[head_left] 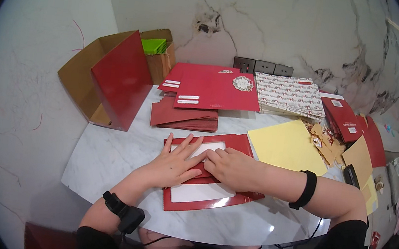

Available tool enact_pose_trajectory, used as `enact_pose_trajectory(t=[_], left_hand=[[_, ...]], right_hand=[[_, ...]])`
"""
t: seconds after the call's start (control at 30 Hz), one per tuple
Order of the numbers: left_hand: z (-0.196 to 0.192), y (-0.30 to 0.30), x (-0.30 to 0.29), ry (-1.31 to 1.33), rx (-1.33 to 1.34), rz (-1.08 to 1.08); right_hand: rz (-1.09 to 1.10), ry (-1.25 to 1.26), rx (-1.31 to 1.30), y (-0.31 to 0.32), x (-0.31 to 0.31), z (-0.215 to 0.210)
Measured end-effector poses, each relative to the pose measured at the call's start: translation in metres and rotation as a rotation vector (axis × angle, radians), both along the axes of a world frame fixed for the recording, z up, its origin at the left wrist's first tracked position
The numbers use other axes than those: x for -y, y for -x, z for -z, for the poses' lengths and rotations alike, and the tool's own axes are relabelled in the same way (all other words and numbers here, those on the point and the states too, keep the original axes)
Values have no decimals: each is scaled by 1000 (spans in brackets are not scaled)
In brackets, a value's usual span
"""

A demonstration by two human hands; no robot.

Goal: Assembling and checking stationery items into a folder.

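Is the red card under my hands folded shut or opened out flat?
Opened out flat: the red card shows two white-panelled halves, with both hands, left hand and right hand, pressing its middle.

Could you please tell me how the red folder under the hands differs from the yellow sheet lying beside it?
The red folder is glossy red with white panels; the yellow sheet is plain, matte pale yellow. The left hand and right hand both press on the red folder, while nothing touches the yellow sheet. The red folder sits nearest the person; the yellow sheet lies further back, to the right. Both lie flat on the marble table.
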State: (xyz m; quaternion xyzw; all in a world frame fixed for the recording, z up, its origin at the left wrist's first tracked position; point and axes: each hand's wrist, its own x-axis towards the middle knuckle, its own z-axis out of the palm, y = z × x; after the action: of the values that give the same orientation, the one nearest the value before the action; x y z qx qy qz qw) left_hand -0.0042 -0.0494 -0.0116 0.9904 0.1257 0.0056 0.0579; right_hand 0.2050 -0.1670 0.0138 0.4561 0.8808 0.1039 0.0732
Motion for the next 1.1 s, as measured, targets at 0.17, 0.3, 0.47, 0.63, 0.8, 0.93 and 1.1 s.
enact_pose_trajectory(t=[0.17,0.3,0.47,0.63,0.8,0.93,1.1], left_hand=[[4,2,-2,-3,14,16],[-2,0,1,-9,2,11],[0,2,1,-2,-25,-1],[-4,0,0,38,-20,-2],[-8,11,-1,83,-18,-60],[-14,4,-5,120,87,-18],[-21,9,-9,274,215,-51]], right_hand=[[-30,0,-272,-7,25,-9],[68,261,-267,-17,41,16],[52,256,-247,-18,42,16],[25,325,-424,-34,24,-14],[507,-142,-662,-94,-40,-62],[271,-582,-305,-154,-72,-16],[566,-265,-217,-131,-79,-9]])
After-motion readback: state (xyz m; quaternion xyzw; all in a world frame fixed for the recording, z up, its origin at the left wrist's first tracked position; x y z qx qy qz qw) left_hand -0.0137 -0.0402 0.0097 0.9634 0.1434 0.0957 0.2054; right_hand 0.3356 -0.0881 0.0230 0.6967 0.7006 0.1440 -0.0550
